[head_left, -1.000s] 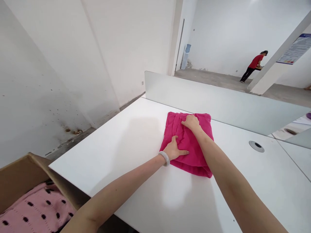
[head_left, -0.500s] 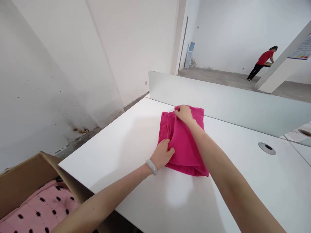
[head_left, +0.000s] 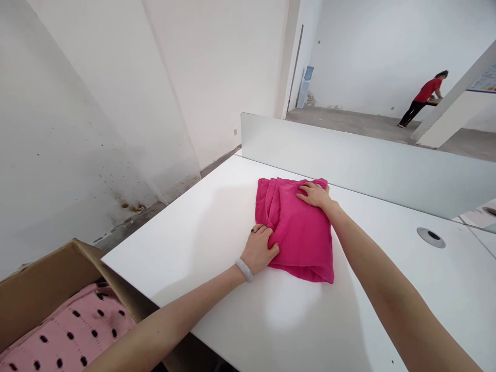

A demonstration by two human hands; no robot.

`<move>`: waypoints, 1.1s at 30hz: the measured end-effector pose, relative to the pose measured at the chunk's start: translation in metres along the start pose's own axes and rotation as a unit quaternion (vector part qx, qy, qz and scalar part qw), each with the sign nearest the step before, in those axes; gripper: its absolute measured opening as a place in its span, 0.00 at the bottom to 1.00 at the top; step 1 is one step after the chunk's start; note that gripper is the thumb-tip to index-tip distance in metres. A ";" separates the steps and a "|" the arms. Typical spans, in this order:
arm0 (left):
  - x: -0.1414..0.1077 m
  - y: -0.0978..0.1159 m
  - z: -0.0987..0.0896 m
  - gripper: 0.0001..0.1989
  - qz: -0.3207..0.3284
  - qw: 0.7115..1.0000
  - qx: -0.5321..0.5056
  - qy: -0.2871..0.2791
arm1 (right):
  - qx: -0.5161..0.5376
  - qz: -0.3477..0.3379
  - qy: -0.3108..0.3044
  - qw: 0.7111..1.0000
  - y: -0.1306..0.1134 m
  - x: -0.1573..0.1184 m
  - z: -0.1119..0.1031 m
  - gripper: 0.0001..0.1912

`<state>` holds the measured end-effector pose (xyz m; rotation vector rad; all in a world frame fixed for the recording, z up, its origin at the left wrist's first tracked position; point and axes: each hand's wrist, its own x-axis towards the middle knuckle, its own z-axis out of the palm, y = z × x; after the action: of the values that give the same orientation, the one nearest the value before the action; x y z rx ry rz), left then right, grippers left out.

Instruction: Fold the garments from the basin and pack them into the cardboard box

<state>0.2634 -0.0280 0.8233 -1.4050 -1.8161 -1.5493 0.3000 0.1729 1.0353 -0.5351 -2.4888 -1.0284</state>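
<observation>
At the table's near-left corner, a cardboard box [head_left: 39, 289] holds dotted pink fabric [head_left: 73, 330]. On the white table [head_left: 186, 227], your left hand [head_left: 259, 250] grips the left side of a magenta cloth [head_left: 300, 232] at mid-table; your right hand [head_left: 315, 195] lies open on its far edge.

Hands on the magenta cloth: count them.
2: the left hand, with the bangle, at the near-left edge of the magenta cloth; the right hand at its far edge.
</observation>
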 end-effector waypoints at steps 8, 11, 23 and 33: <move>-0.007 0.025 0.035 0.07 0.181 0.977 -0.099 -0.062 | -0.016 0.014 -0.114 0.993 0.088 -0.094 -0.004 0.28; -0.013 0.034 0.037 0.09 0.227 0.958 -0.129 -0.116 | 0.004 0.000 -0.111 0.994 0.116 -0.124 -0.022 0.25; -0.014 0.032 0.027 0.09 0.219 0.953 -0.109 -0.182 | 0.168 -0.198 -0.055 0.964 0.098 -0.096 -0.028 0.16; -0.012 0.034 0.020 0.10 0.195 0.951 -0.117 -0.208 | 0.141 -0.215 0.010 0.966 0.098 -0.104 -0.017 0.18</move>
<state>0.3041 -0.0189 0.8252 -2.1861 -1.4563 -1.3646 0.4387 0.2048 1.0519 0.1082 -2.7341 -0.7864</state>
